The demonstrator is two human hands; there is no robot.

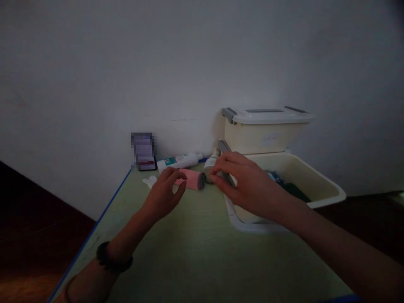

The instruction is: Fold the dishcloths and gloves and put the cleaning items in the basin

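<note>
My left hand [166,191] hovers over the table with its fingers curved, thumb and fingertips apart, and nothing visible between them. Just beyond it lies a rolled pink cloth [191,179] with a grey end, partly covered by my fingers. My right hand [248,181] is raised in front of the open bin's left edge, thumb and fingertips drawn together in a pinch. Whether anything small sits in that pinch is not clear. A pale, bottle-like container [211,163] stands right behind those fingertips, partly hidden by them.
A white bottle [181,161] lies along the wall. A small dark-framed device [144,152] stands at the back left, near a crumpled white piece [150,181]. The open cream bin [328,191] holds dark green and blue items; a lidded box [257,136] is behind it.
</note>
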